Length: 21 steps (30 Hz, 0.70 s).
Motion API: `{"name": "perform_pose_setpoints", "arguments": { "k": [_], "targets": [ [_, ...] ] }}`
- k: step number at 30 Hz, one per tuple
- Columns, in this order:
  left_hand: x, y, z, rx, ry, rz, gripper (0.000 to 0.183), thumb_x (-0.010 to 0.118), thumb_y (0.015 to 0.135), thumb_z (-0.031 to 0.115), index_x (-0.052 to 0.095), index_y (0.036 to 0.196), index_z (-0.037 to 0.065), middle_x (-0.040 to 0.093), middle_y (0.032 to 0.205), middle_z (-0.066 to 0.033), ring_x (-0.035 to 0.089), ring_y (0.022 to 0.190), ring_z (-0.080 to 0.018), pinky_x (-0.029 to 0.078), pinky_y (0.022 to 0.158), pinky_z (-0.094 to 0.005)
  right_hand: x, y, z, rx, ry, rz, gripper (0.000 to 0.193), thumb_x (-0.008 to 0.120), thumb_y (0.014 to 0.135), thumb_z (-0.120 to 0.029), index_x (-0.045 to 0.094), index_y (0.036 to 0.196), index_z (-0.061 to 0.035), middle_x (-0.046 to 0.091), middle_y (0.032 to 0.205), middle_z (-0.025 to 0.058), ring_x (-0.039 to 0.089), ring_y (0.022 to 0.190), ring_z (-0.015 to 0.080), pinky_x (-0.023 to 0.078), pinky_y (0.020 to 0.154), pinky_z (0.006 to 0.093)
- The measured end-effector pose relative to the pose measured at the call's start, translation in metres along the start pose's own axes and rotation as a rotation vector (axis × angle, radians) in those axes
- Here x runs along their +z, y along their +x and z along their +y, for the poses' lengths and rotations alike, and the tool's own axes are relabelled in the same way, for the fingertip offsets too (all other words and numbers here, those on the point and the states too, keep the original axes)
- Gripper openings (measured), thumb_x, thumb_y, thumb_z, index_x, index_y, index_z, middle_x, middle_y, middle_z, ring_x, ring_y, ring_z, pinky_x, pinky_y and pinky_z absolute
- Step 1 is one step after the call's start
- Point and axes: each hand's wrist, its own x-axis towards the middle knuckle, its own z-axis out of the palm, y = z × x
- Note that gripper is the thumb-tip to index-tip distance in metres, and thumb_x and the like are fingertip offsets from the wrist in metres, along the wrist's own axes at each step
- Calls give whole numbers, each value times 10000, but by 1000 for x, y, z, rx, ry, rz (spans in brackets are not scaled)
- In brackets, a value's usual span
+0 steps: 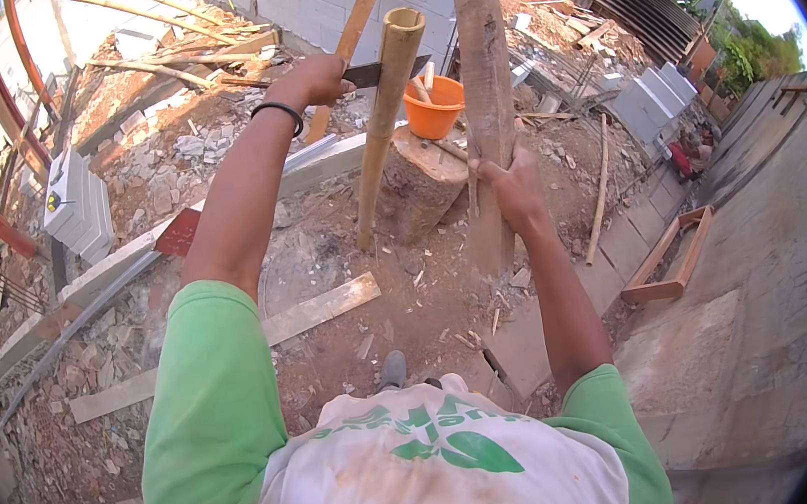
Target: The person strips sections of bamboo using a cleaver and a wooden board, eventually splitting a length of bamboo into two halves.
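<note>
My left hand (310, 82), with a black band at the wrist, is closed round the handle of a machete (364, 75). Its dark blade crosses the upper part of a bamboo pole (380, 139); how deep it sits in the bamboo I cannot tell. The pole leans slightly, its hollow end up, and neither hand grips it. My right hand (512, 188) is wrapped round a thick wooden plank (484, 61) held upright. Just beyond the pole, an orange bucket (435, 112) with short bamboo pieces stands by a tree stump (415, 185).
A flat board (320, 310) lies on the dirt before me. Rubble and a low concrete edge (323, 169) run across the left. At right are a wooden frame (667, 265), a long stick (599, 190) and stacked pale blocks (652, 101). A grey block wall (323, 5) stands behind.
</note>
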Motion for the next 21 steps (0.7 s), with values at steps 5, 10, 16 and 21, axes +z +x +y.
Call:
{"name": "perform_pose_setpoints", "arguments": {
  "k": [5,10,16,21],
  "targets": [
    [-14,-14,-15,-72,-82,-191,474,675,827,424,653,972,-27,676,797,-175,663,796,-311,505,736,-413,-32,-1,-89,-411,220,210,459,694,820,-202,489,1145,49,627,1021,145,606,939,213,471,857,339],
    [-4,-22,-7,-95,-31,-11,496,691,808,448,668,903,-38,682,901,-190,664,874,-325,518,762,-427,-31,-13,-147,-514,200,208,458,693,819,-224,491,1129,46,622,990,172,607,924,228,471,848,347],
    [21,-21,4,7,70,19,409,695,815,383,676,930,-9,673,917,-195,653,902,-339,521,802,-427,0,-1,-42,30,-656,-438,529,684,773,-213,490,1184,57,628,1028,223,613,980,334,454,871,395],
    [34,-15,13,-18,-177,82,438,628,854,426,624,957,0,648,945,-215,620,944,-365,479,825,-460,5,-18,-38,71,-330,-366,545,685,772,-209,498,1210,55,629,1037,219,615,979,305,458,867,383]
  ]
}}
